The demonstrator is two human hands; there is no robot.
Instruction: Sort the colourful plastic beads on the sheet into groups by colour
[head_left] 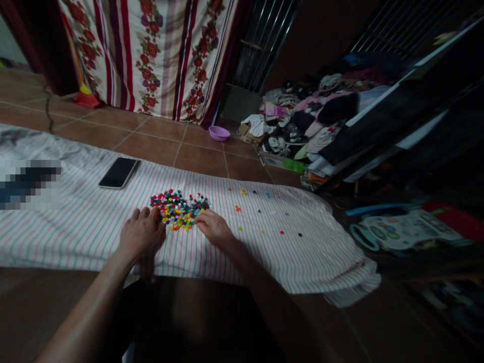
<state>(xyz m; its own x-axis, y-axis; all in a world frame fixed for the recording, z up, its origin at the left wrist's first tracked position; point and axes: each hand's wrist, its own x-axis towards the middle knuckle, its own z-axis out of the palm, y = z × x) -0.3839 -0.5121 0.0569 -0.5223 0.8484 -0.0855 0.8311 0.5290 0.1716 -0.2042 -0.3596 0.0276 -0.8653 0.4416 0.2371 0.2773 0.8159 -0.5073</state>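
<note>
A heap of small coloured pieces point(177, 209) lies on a striped cloth point(94, 222). My left hand point(141, 229) rests at the heap's left edge, fingers forward and somewhat apart, with nothing visible in it. At the right edge of the heap is my right hand point(214, 227), its thumb and fingertips pinched together; whatever they hold is too small to make out. Farther right, several pieces lie spread out singly or in small groups, among them orange pieces point(237, 208), yellow pieces point(243, 191), a red piece point(282, 232) and a black piece point(300, 234).
A phone point(119, 173) lies on the cloth at the left. Beyond the cloth, a purple bowl point(219, 133) stands on the tiled floor before a floral curtain point(151, 60). Piled clothes point(302, 113) are at the back right, with a light-coloured plastic object point(401, 229) at the right.
</note>
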